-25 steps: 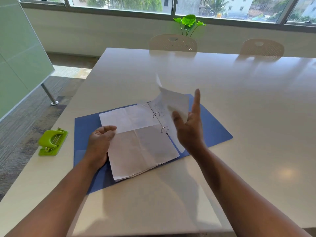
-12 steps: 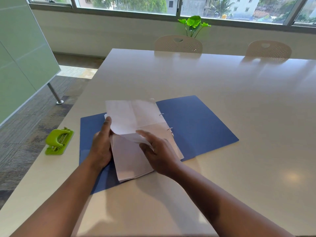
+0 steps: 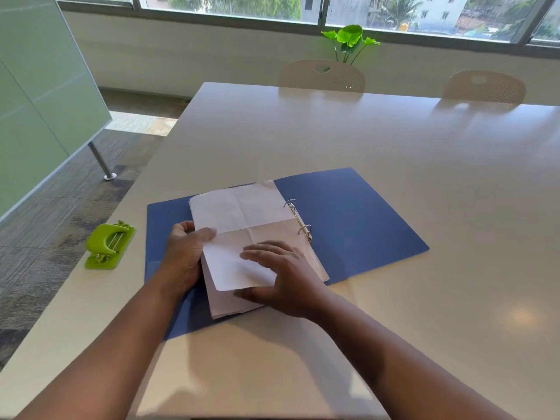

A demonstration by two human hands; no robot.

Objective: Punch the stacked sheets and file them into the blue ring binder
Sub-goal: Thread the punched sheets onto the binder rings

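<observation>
The blue ring binder (image 3: pixel 357 219) lies open and flat on the white table (image 3: pixel 394 153). A stack of creased white sheets (image 3: pixel 239 213) rests on its left half, threaded on the two metal rings (image 3: pixel 298 218). My left hand (image 3: pixel 185 256) grips the stack's left edge, thumb on top of the paper. My right hand (image 3: pixel 285 274) lies flat on the near part of the top sheet, fingers straight and spread, pressing it down. The near corner of the stack is hidden under my right hand.
A lime-green hole punch (image 3: pixel 109 245) sits near the table's left edge, left of the binder. Two pale chairs (image 3: pixel 321 75) (image 3: pixel 485 86) stand at the far side, with a green plant (image 3: pixel 348 40) behind. A green glass partition (image 3: pixel 36 95) stands at left.
My right hand flipped a raised sheet leftward over the rings, then flattened on the stack. My left hand shifted to grip the left edge with the thumb on top.
</observation>
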